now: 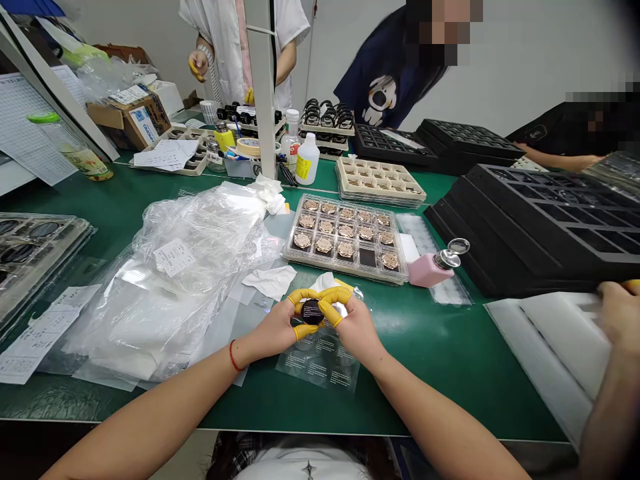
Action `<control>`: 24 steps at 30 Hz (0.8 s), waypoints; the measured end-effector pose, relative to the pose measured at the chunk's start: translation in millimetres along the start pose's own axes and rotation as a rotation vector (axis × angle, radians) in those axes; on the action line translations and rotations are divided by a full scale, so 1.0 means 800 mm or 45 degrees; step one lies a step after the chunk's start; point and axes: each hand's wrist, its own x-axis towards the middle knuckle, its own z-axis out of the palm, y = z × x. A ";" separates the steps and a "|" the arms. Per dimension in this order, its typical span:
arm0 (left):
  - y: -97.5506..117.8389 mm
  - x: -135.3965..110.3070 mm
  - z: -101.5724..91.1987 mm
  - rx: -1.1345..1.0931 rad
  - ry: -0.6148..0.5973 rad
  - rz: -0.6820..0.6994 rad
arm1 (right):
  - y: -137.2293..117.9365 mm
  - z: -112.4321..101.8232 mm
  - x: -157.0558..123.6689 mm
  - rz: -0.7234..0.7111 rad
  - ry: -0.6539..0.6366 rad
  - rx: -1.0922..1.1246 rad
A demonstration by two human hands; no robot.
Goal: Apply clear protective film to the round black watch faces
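Both hands hold a small round watch head (313, 311), its dark side with lines of white lettering facing me. My left hand (280, 325), in yellow finger cots, grips its left edge between thumb and fingers. On the other edge, the thumb and fingers of my right hand (353, 325), also in yellow cots, are closed. Under the hands lies a clear sheet of round stickers (317, 363) with white print. Beyond them sits a clear plastic tray (345, 270) of gold-coloured watch heads; one front-row compartment shows only its black base.
Plastic bags (200, 233) cover the table to the left. A pink pump bottle (431, 269) stands right of the tray, before stacked black foam trays (505, 233). White tissue (271, 283) lies nearby. A co-worker's hand (620, 313) is at far right; other people stand opposite.
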 end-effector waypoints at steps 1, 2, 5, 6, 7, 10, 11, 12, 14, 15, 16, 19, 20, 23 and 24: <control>0.000 0.000 0.000 0.001 -0.001 0.001 | 0.000 0.000 0.000 -0.004 0.006 -0.007; 0.000 0.000 0.000 0.001 -0.002 0.003 | 0.000 0.000 0.000 -0.008 0.009 -0.013; 0.001 0.000 0.000 0.006 0.002 0.002 | 0.001 0.000 0.001 -0.010 0.013 -0.024; 0.001 0.000 0.000 0.011 0.008 -0.002 | 0.001 0.000 0.001 -0.009 0.012 -0.024; 0.001 0.000 0.000 0.016 0.013 -0.005 | 0.001 0.000 0.001 -0.010 0.011 -0.024; 0.001 0.000 0.000 0.015 0.014 -0.013 | 0.002 0.002 -0.001 -0.015 0.009 -0.033; 0.000 0.000 0.000 0.010 0.011 -0.015 | 0.002 0.003 -0.002 -0.019 0.009 -0.040; 0.000 0.000 0.001 0.004 0.009 -0.016 | 0.002 0.002 -0.001 -0.029 0.008 -0.053; -0.002 0.000 0.001 -0.024 0.019 -0.009 | 0.005 -0.004 0.002 -0.084 0.004 -0.117; -0.003 0.001 0.001 -0.044 0.027 -0.008 | 0.008 -0.009 0.006 -0.125 0.017 -0.173; -0.005 0.001 0.001 -0.067 0.035 -0.012 | 0.012 -0.015 0.010 -0.167 0.041 -0.254; -0.009 0.003 -0.001 -0.118 0.044 -0.052 | 0.030 -0.038 0.026 -0.198 0.071 -0.650; -0.010 0.003 -0.001 -0.125 0.038 -0.065 | 0.038 -0.043 0.031 -0.168 0.054 -0.801; -0.013 0.005 -0.002 -0.125 0.026 -0.077 | 0.059 -0.051 0.039 -0.063 -0.017 -1.116; -0.014 0.005 -0.002 -0.118 0.029 -0.079 | 0.065 -0.050 0.039 -0.044 -0.020 -1.157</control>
